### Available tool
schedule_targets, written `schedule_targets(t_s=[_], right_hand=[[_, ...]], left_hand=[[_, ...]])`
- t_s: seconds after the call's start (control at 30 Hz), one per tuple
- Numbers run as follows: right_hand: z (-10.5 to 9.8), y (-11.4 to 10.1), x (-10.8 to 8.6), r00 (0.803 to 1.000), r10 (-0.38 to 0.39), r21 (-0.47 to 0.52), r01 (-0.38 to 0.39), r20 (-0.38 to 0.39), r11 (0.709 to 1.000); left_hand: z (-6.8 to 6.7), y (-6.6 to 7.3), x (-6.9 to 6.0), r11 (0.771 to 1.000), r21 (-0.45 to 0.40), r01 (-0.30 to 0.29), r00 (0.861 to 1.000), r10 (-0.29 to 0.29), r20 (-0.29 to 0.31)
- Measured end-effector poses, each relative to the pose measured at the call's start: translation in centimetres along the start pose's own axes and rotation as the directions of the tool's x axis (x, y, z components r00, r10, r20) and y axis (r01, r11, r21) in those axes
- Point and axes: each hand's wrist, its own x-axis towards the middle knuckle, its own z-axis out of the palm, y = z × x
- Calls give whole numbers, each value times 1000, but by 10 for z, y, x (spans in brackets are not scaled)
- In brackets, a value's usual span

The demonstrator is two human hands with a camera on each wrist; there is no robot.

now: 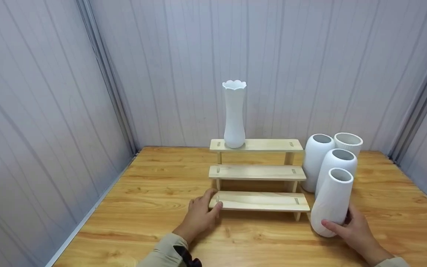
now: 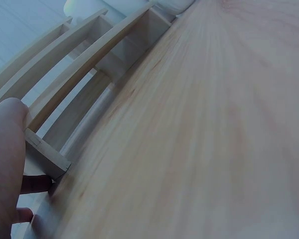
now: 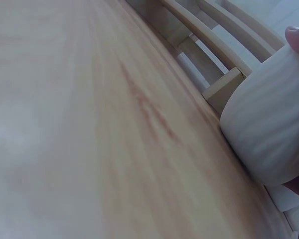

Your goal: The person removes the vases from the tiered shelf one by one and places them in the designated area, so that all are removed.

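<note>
A three-step wooden display stand (image 1: 260,202) stands on the table. At the left end of its lowest step, my left hand (image 1: 200,215) grips the board, thumb at the front edge and the other fingers behind and beside the leg. My right hand (image 1: 358,230) holds a white textured vase (image 1: 332,204) low on its body, thumb in front and fingers around the far side. That vase is just right of the stand's lowest step; whether its base rests fully on the table I cannot tell. In the right wrist view, the ribbed vase (image 3: 269,119) hides part of the stand (image 3: 224,89).
A tall white vase with a scalloped rim (image 1: 234,115) stands on the top step, towards its left. Behind the held vase are a rounded white vase (image 1: 313,159), another white vase (image 1: 341,165) and a wide-mouthed one (image 1: 348,142). Pale panelled walls (image 1: 184,74) enclose the table.
</note>
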Motion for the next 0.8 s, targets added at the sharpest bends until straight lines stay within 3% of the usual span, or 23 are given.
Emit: schedule_targets(t_s=[0.37, 0.63, 0.8], right_hand=[[-12, 14, -5, 988, -106, 4, 107, -115, 994], [-25, 28, -7, 981, -103, 4, 105, -165, 994], [-34, 35, -5, 976, -123, -11, 124, -179, 992]], left_hand=[[-1, 4, -1, 1000, 1, 7, 1000, -7, 16], [-2, 3, 0, 999, 26, -34, 999, 33, 6], [0, 1, -1, 999, 24, -24, 1000, 24, 4]])
